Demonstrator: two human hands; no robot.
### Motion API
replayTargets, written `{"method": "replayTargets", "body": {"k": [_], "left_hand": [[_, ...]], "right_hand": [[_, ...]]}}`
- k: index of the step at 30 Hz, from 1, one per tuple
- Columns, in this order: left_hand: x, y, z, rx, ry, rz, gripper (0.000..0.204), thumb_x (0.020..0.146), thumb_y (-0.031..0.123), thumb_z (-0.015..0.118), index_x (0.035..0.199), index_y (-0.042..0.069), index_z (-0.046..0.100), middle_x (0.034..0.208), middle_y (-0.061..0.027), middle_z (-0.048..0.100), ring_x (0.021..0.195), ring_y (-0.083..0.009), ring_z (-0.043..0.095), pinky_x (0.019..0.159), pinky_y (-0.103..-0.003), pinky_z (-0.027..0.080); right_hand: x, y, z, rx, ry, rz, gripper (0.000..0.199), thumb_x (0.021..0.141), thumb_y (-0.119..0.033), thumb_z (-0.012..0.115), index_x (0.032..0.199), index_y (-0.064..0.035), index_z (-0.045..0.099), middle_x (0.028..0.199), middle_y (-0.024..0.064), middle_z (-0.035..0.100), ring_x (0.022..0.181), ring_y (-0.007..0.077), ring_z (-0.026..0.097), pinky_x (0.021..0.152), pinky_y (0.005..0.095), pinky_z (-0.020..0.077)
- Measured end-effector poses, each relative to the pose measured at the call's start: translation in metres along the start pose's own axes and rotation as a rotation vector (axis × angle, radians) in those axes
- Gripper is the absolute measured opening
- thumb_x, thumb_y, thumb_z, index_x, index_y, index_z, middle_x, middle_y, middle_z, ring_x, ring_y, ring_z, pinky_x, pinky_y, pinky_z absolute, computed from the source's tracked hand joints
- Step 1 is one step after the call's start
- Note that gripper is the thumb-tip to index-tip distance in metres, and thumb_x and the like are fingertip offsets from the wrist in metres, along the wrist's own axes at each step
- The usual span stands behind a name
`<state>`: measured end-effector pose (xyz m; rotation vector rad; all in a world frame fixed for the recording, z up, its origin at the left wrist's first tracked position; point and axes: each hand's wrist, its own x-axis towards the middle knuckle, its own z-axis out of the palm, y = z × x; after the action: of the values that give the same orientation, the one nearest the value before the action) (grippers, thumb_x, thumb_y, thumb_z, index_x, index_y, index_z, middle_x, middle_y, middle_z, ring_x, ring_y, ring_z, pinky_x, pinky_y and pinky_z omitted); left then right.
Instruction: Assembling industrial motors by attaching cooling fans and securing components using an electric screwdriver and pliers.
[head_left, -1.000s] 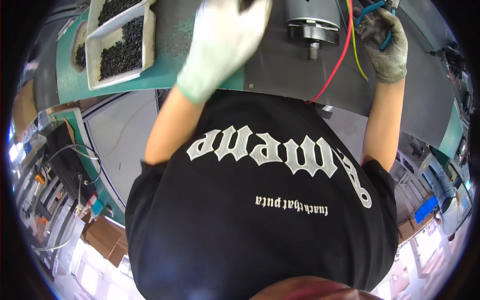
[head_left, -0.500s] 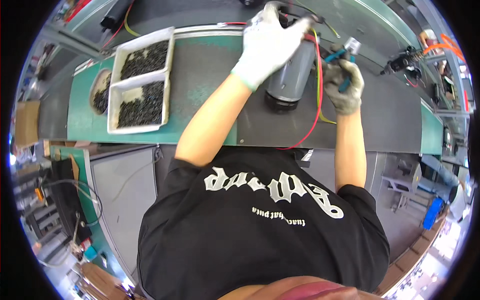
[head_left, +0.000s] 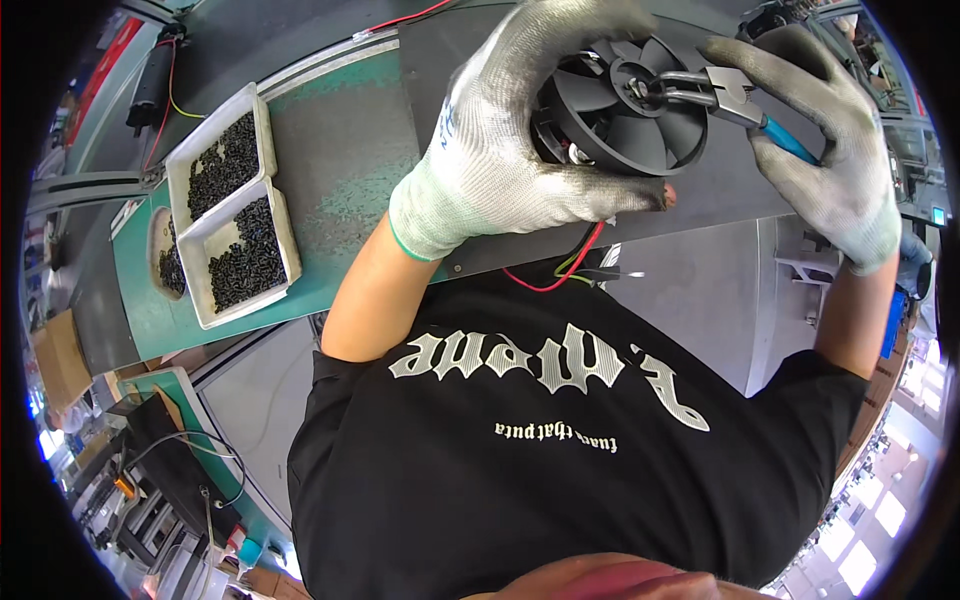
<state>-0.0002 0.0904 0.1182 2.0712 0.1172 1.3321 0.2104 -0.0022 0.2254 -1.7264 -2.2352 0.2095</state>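
Note:
My left hand [head_left: 520,140], in a grey-white work glove, grips a black motor with a fan wheel [head_left: 620,110] and holds it up close to the camera. Red, yellow and green wires [head_left: 565,270] hang from the motor. My right hand [head_left: 825,150], also gloved, holds pliers with blue handles [head_left: 740,105]. The pliers' jaws sit at the fan's hub. My black printed shirt fills the lower part of the view.
Two white trays of small black screws [head_left: 235,215] stand on the green bench top [head_left: 340,150] at the left, with a round dish of screws [head_left: 170,265] beside them. A dark conveyor strip [head_left: 720,190] runs along the bench. Cables and boxes lie on the floor at lower left.
Both hands have lifted the motor off the bench toward the camera, turning its fan face up. The pliers have moved from beside the motor onto the fan hub.

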Motion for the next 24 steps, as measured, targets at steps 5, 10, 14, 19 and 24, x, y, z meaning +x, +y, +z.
{"method": "replayTargets", "body": {"k": [5, 10, 14, 19, 24], "left_hand": [[0.017, -0.064, 0.001, 0.257, 0.084, 0.867, 0.071, 0.054, 0.023, 0.092, 0.113, 0.001, 0.059, 0.119, -0.0255, 0.053, 0.107, -0.0374, 0.057, 0.088, -0.044, 0.047], [0.003, 0.014, -0.012, 0.178, -0.087, 0.015, 0.067, 0.053, 0.026, 0.093, 0.108, 0.003, 0.062, 0.117, -0.0269, 0.054, 0.105, -0.0398, 0.057, 0.088, -0.045, 0.047], [0.001, 0.017, -0.016, 0.185, -0.093, -0.042, 0.069, 0.051, 0.028, 0.093, 0.107, 0.003, 0.061, 0.115, -0.0264, 0.055, 0.104, -0.0402, 0.058, 0.087, -0.046, 0.047], [0.003, 0.014, -0.021, 0.171, -0.213, -0.131, 0.076, 0.045, 0.032, 0.096, 0.100, -0.006, 0.060, 0.097, -0.0200, 0.062, 0.107, -0.0390, 0.059, 0.087, -0.045, 0.048], [-0.024, -0.005, 0.003, -0.163, 0.156, -0.114, 0.079, 0.048, 0.036, 0.094, 0.105, -0.005, 0.058, 0.097, -0.0179, 0.062, 0.107, -0.0375, 0.059, 0.087, -0.042, 0.048]], "right_hand": [[0.007, -0.015, 0.003, 0.097, -0.034, 0.088, 0.055, 0.068, 0.002, 0.049, 0.121, -0.0002, 0.062, 0.108, 0.0154, 0.059, 0.103, 0.0272, 0.059, 0.091, 0.0346, 0.0455], [0.028, 0.002, 0.003, -0.013, 0.003, -0.106, 0.049, 0.068, -0.001, 0.057, 0.116, -0.0018, 0.064, 0.100, 0.0150, 0.061, 0.095, 0.0279, 0.060, 0.085, 0.0363, 0.0478], [0.036, 0.017, 0.015, -0.137, 0.043, -0.303, 0.043, 0.069, -0.005, 0.064, 0.112, -0.0035, 0.067, 0.093, 0.0147, 0.062, 0.088, 0.0286, 0.062, 0.080, 0.0381, 0.0500], [0.019, 0.078, 0.080, 0.014, 0.398, -0.028, 0.041, 0.075, -0.011, 0.068, 0.116, -0.0051, 0.067, 0.104, 0.0148, 0.064, 0.098, 0.0299, 0.062, 0.087, 0.0376, 0.0495], [-0.019, 0.177, 0.167, -0.203, 0.552, 0.320, 0.043, 0.081, -0.028, 0.073, 0.118, -0.0085, 0.064, 0.113, 0.0171, 0.061, 0.106, 0.0326, 0.059, 0.094, 0.0388, 0.0463]]}}
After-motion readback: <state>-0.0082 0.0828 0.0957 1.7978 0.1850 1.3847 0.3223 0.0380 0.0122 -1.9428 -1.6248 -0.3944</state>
